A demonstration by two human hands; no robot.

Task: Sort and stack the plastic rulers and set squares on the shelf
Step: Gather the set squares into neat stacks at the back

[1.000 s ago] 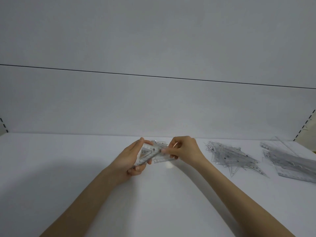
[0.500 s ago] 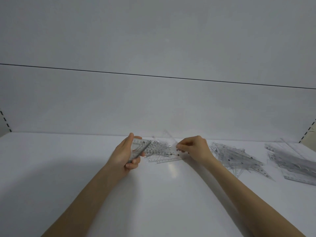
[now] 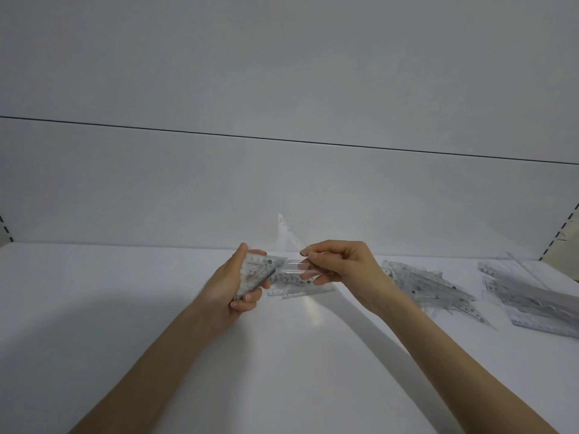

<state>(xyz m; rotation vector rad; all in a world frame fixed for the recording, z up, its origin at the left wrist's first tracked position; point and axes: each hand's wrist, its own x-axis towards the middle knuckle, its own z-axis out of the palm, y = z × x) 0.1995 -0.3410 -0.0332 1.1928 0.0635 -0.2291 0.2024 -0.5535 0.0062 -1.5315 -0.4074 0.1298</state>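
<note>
My left hand (image 3: 235, 285) grips a small stack of clear plastic set squares (image 3: 260, 272) just above the white shelf (image 3: 125, 308). My right hand (image 3: 341, 266) pinches one clear set square (image 3: 289, 245) whose point sticks up against the back wall. Its lower edge overlaps the stack between my hands. A few clear pieces (image 3: 297, 291) lie on the shelf under my hands. To the right lies a loose pile of set squares (image 3: 429, 285). A stack of straight rulers (image 3: 532, 300) sits at the far right.
The shelf's back wall (image 3: 282, 198) rises right behind my hands. Slotted uprights stand at the left edge (image 3: 6, 228) and the right edge (image 3: 564, 233). Bare white shelf spreads to the left and towards me.
My right hand has come back from the right and lifted a set square up on end. My left hand holds its stack a little higher than before.
</note>
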